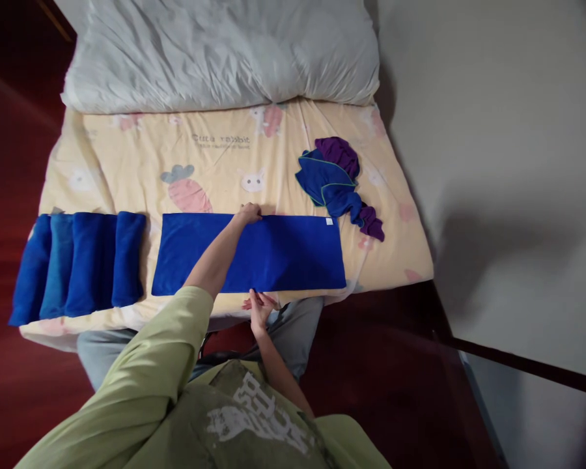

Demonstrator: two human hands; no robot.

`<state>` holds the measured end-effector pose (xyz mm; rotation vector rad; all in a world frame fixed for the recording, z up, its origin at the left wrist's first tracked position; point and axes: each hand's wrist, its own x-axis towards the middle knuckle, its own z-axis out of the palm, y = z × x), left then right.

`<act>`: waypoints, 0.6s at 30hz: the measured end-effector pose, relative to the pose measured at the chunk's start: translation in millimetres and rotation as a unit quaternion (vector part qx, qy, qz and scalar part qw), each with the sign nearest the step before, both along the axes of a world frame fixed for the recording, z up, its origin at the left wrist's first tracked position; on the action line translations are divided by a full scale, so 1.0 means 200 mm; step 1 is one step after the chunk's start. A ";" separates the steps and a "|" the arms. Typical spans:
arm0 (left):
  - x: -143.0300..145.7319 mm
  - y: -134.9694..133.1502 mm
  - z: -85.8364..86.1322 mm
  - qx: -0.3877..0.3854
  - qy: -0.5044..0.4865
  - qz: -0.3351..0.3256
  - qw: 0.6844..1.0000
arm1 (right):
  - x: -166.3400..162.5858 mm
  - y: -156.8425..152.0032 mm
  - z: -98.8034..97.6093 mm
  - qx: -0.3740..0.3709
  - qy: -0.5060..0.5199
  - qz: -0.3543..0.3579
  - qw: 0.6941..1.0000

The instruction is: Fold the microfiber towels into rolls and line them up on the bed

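Note:
A blue towel lies flat as a long rectangle along the bed's near edge, with a small white label at its far right corner. My left hand reaches across it and has its fingers closed on the far edge, around the middle. Opposite, my right hand pinches the near edge between thumb and fingers. To the left, several folded blue towels lie side by side, one of a lighter shade. Crumpled blue and purple cloths with green edging are heaped beyond the flat towel's right end.
The bed has a yellow sheet printed with rabbits and carrots. A puffy white quilt lies across its far end. A pale wall runs along the right side, and dark red floor shows below.

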<state>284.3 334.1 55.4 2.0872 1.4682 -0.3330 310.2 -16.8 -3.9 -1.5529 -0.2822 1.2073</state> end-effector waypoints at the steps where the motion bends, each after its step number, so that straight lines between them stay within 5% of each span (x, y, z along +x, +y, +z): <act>1: -0.01 0.00 0.00 0.000 -0.002 0.000 1.000 | 0.00 0.00 0.00 0.000 -0.005 0.007 1.000; 11: -0.07 0.03 -0.03 0.016 -0.109 0.047 0.993 | -0.05 -0.02 -0.03 -0.003 -0.056 0.001 0.998; 18: -0.13 0.03 0.10 0.031 -0.210 0.075 0.974 | -0.05 -0.07 0.02 0.017 -0.109 -0.026 0.994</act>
